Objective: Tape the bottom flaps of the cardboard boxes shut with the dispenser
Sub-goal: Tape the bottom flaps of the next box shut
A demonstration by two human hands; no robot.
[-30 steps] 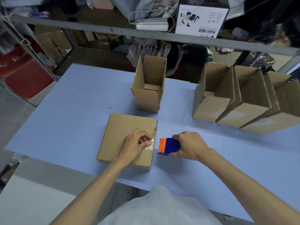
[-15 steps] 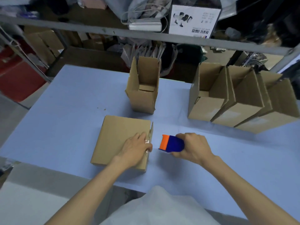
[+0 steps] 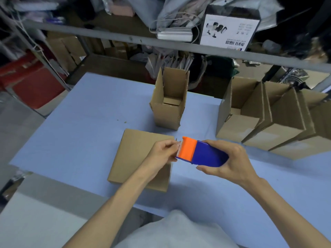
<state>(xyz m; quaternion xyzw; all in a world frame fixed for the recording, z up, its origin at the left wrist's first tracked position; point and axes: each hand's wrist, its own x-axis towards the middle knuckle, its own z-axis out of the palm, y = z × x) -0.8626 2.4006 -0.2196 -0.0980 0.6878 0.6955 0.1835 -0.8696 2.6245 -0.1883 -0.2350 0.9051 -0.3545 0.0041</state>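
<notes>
A flat cardboard box [image 3: 136, 154] lies on the blue table [image 3: 80, 136] in front of me. Above its right edge my right hand [image 3: 227, 160] holds the blue and orange tape dispenser [image 3: 202, 153] off the table, orange toothed end pointing left. My left hand [image 3: 161, 154] is raised over the box, its fingertips pinched at the dispenser's toothed edge on the clear tape end [image 3: 179, 145]. The tape itself is barely visible.
An upright open box [image 3: 170, 106] stands behind the flat one. A row of several open boxes [image 3: 268, 119] leans along the right side. A metal shelf rail [image 3: 179, 49] with clutter runs across the back. The table's near edge is at my body.
My right hand lifted the dispenser off the table and brought it left. My left hand left the box's right edge and rose to pinch at the dispenser's toothed end.
</notes>
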